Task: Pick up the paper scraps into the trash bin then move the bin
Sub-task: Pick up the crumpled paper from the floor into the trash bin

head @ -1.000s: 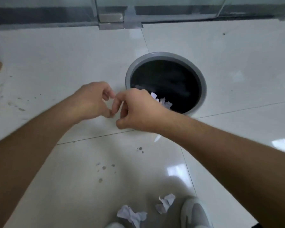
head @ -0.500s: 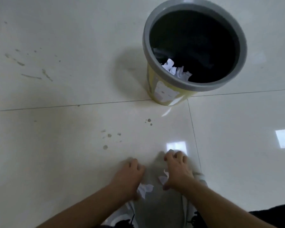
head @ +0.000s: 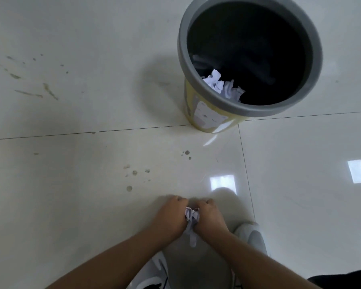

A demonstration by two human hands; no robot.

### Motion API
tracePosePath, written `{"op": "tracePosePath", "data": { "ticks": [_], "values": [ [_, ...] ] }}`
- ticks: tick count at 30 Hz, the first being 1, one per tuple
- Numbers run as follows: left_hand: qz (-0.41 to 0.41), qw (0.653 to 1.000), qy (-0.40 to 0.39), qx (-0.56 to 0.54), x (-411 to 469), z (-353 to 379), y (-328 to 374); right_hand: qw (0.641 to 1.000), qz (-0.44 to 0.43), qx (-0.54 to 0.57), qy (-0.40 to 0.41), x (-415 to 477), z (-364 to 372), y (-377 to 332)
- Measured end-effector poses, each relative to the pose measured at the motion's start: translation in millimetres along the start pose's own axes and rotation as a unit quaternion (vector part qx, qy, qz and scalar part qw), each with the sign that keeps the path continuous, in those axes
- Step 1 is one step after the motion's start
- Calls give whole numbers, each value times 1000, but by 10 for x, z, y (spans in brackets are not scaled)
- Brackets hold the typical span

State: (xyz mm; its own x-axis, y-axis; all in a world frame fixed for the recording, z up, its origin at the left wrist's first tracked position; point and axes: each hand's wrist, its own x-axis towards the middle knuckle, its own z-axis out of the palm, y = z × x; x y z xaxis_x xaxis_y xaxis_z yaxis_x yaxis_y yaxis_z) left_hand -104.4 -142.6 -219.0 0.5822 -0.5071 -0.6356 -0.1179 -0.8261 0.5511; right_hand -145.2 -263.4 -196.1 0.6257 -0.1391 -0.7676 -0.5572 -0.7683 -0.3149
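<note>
A yellow trash bin with a grey rim point(head: 198, 94) and black liner stands upright on the floor at the upper right. Crumpled white paper scraps point(head: 222, 85) lie inside it against the near wall. Low in the view, my left hand point(head: 171, 217) and my right hand point(head: 209, 219) are pressed together close to the floor. Both are closed around crumpled white paper scraps point(head: 191, 221), which bulge between the fists and hang down below them.
The floor is glossy pale tile with grout lines and dried brown spots point(head: 133, 176) ahead of my hands and smears at the far left point(head: 29, 92). My white shoes point(head: 251, 236) show beneath my arms.
A second ago my hands were over the bin. They dropped to the floor by my shoes, closed on the two scraps there, and have now drawn together with the paper gathered between them.
</note>
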Motion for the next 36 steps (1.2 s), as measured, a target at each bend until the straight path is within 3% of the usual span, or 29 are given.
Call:
{"op": "tracePosePath", "data": {
  "ticks": [6, 14, 20, 26, 36],
  "values": [
    [-14, 1000, 13, -2, 42, -593, 76, 998, -42, 31, 23, 82, -268, -422],
    [34, 970, 228, 77, -266, -2652, 586, 955, -208, 127, 169, 37, -1568, -1795],
    [90, 929, 324, 155, -498, -3825, 1485, 910, -276, 156, 268, -362, -2814, -2313],
    [157, 914, 361, 96, -74, -3908, 2345, 892, -254, 89, 364, -554, -3713, -1852],
    [190, 913, 356, 59, 171, -3622, 2657, 886, -230, 78, 395, -349, -3861, -1357]
  ]
}}
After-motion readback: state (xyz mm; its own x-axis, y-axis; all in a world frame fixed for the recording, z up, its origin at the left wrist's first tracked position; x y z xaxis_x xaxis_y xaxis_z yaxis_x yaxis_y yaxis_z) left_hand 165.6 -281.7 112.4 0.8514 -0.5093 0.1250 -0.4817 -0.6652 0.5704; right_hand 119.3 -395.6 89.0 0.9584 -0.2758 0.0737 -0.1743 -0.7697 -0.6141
